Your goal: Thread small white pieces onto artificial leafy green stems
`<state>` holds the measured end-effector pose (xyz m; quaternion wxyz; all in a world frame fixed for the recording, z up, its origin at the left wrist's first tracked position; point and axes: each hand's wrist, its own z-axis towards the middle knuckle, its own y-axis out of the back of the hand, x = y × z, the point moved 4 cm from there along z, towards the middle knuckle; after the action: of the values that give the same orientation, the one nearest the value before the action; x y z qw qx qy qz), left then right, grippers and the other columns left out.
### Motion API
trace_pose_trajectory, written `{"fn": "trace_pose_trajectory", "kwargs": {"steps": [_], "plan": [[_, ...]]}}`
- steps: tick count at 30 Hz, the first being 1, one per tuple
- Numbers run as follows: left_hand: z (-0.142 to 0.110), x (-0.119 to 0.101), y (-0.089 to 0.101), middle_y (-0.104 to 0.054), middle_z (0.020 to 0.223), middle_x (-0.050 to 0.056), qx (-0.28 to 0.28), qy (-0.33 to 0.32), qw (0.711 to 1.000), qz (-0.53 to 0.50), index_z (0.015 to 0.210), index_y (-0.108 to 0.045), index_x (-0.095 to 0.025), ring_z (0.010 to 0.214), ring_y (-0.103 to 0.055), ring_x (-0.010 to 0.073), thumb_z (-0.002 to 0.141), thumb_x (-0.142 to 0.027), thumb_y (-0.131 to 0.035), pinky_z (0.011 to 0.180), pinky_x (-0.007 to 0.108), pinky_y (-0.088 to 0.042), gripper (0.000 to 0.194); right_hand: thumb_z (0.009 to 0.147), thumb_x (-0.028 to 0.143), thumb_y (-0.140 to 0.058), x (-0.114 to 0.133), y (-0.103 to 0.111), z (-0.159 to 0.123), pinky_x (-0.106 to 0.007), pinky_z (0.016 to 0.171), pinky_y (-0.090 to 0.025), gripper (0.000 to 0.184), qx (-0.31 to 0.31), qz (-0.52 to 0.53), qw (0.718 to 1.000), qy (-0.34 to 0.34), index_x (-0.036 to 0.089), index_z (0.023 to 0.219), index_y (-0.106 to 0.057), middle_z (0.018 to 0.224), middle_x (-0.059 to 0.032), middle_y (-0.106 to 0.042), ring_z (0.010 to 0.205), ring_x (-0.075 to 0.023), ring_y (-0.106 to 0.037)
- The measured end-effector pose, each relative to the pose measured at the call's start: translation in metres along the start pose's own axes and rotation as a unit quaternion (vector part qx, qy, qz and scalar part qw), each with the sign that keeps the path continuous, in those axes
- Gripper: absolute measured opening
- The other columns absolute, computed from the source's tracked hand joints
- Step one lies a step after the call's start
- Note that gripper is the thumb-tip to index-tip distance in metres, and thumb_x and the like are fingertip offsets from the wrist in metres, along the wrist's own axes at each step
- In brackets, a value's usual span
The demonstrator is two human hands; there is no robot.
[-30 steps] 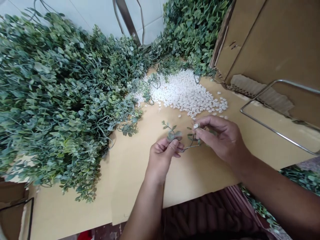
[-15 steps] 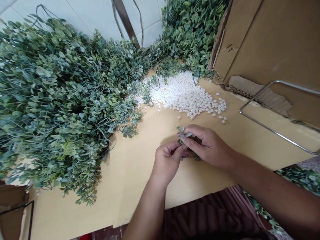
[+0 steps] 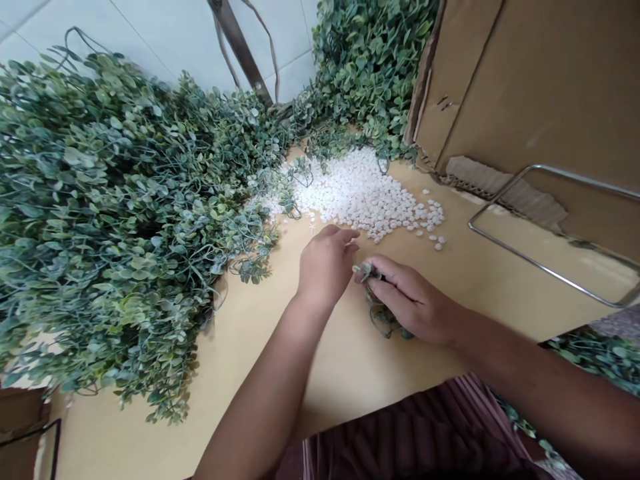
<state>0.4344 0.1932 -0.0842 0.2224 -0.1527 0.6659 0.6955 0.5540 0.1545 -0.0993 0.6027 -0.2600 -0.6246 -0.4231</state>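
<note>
My right hand [image 3: 407, 293] is closed on a sprig of artificial leaves [image 3: 369, 272], whose leafy tip shows past the thumb and index finger. More of its green stem and leaves loops below the palm, close to the tabletop. My left hand [image 3: 327, 263] is off the sprig, just to its left, back turned up and fingers partly stretched and apart, with nothing visible in them. Beyond its fingertips lies a spread pile of small white pieces [image 3: 350, 190], with some scattered singly at the right edge.
Heaped artificial greenery [image 3: 125, 220] covers the left of the tan work surface [image 3: 260, 347]; another bunch [image 3: 375, 67] stands at the back. A cardboard box [image 3: 545, 93] rises on the right, with a bent metal wire frame [image 3: 545, 263] before it. More leaves [image 3: 600, 363] show below the right edge.
My left hand has let go of the sprig and moved up and left toward the white pieces. My right hand keeps hold of the sprig, now slightly lower. The view has shifted slightly.
</note>
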Motion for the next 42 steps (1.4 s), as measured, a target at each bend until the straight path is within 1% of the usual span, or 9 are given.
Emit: {"fn": "trace_pose_trajectory", "kwargs": {"steps": [6, 12, 16, 18, 21, 26, 31, 37, 42], "plan": [[0.015, 0.007, -0.014, -0.066, 0.086, 0.006, -0.012, 0.025, 0.998, 0.063, 0.084, -0.07, -0.021, 0.081, -0.06, 0.019, 0.08, -0.017, -0.051, 0.072, 0.028, -0.043, 0.02, 0.091, 0.029, -0.037, 0.001, 0.0, 0.001, -0.022, 0.047, -0.029, 0.025, 0.014, -0.003, 1.0, -0.005, 0.02, 0.068, -0.036, 0.054, 0.0067, -0.035, 0.049, -0.0082, -0.033], [0.01, 0.016, -0.011, -0.065, 0.081, 0.007, -0.033, 0.034, 0.998, 0.043, 0.081, -0.069, -0.018, 0.078, -0.06, 0.0195, 0.077, -0.016, -0.055, 0.072, 0.029, -0.043, 0.015, 0.087, 0.03, -0.043, -0.004, -0.001, 0.003, -0.02, 0.043, -0.026, 0.022, -0.002, -0.006, 0.999, -0.033, 0.017, 0.07, -0.046, 0.053, 0.007, -0.034, 0.046, -0.0069, -0.032], [0.003, 0.02, -0.005, -0.066, 0.077, 0.006, -0.056, 0.063, 0.992, -0.091, 0.075, -0.068, -0.017, 0.073, -0.06, 0.0167, 0.073, -0.015, -0.057, 0.069, 0.028, -0.044, 0.011, 0.087, 0.032, -0.044, -0.006, 0.001, 0.004, -0.019, 0.041, -0.028, 0.022, -0.03, 0.024, 0.998, -0.045, 0.017, 0.071, -0.046, 0.055, 0.0058, -0.038, 0.046, -0.0066, -0.033], [-0.006, 0.022, 0.0, -0.067, 0.072, 0.003, -0.045, 0.111, 0.964, -0.237, 0.073, -0.067, -0.017, 0.065, -0.059, 0.0136, 0.071, -0.016, -0.06, 0.064, 0.026, -0.045, 0.008, 0.085, 0.033, -0.046, -0.008, 0.002, 0.004, -0.019, 0.041, -0.029, 0.021, -0.042, 0.046, 0.996, -0.061, 0.017, 0.072, -0.047, 0.058, 0.0045, -0.043, 0.047, -0.0066, -0.035], [-0.027, 0.021, 0.008, -0.067, 0.063, 0.001, -0.013, 0.174, 0.889, -0.424, 0.069, -0.067, -0.015, 0.056, -0.058, 0.0102, 0.064, -0.017, -0.067, 0.056, 0.022, -0.046, 0.005, 0.082, 0.032, -0.048, -0.008, 0.0, 0.004, -0.018, 0.039, -0.029, 0.018, -0.037, 0.06, 0.994, -0.08, 0.016, 0.073, -0.05, 0.058, 0.0039, -0.045, 0.046, -0.0063, -0.035], [-0.065, 0.021, 0.01, -0.065, 0.055, 0.0, -0.027, 0.239, 0.818, -0.523, 0.067, -0.071, -0.016, 0.051, -0.055, 0.0083, 0.056, -0.018, -0.076, 0.053, 0.021, -0.047, 0.012, 0.077, 0.026, -0.051, -0.003, -0.008, 0.004, -0.017, 0.039, -0.029, 0.013, 0.001, 0.054, 0.996, -0.076, 0.015, 0.07, -0.055, 0.053, 0.0047, -0.041, 0.044, -0.0056, -0.034], [-0.078, 0.024, 0.002, -0.069, 0.059, 0.001, -0.038, 0.261, 0.793, -0.549, 0.07, -0.074, -0.019, 0.051, -0.057, 0.0082, 0.056, -0.018, -0.077, 0.055, 0.022, -0.05, 0.014, 0.075, 0.027, -0.052, -0.003, -0.011, 0.003, -0.017, 0.039, -0.031, 0.015, 0.014, 0.059, 0.995, -0.085, 0.014, 0.073, -0.059, 0.053, 0.0038, -0.044, 0.044, -0.0057, -0.035], [-0.077, 0.023, -0.003, -0.07, 0.063, 0.0, -0.036, 0.255, 0.783, -0.566, 0.07, -0.074, -0.02, 0.049, -0.057, 0.006, 0.059, -0.016, -0.075, 0.054, 0.019, -0.052, 0.012, 0.073, 0.026, -0.056, -0.002, -0.01, 0.004, -0.017, 0.037, -0.025, 0.013, 0.027, 0.043, 0.995, -0.081, 0.013, 0.069, -0.058, 0.048, 0.0071, -0.036, 0.043, -0.0049, -0.029], [-0.079, 0.023, -0.007, -0.068, 0.059, 0.001, -0.025, 0.251, 0.775, -0.579, 0.07, -0.073, -0.016, 0.055, -0.06, 0.0082, 0.06, -0.02, -0.076, 0.054, 0.018, -0.051, 0.012, 0.077, 0.026, -0.055, -0.002, -0.007, 0.003, -0.017, 0.039, -0.031, 0.015, 0.013, 0.064, 0.995, -0.08, 0.014, 0.071, -0.06, 0.052, 0.0043, -0.046, 0.044, -0.0056, -0.037]]}}
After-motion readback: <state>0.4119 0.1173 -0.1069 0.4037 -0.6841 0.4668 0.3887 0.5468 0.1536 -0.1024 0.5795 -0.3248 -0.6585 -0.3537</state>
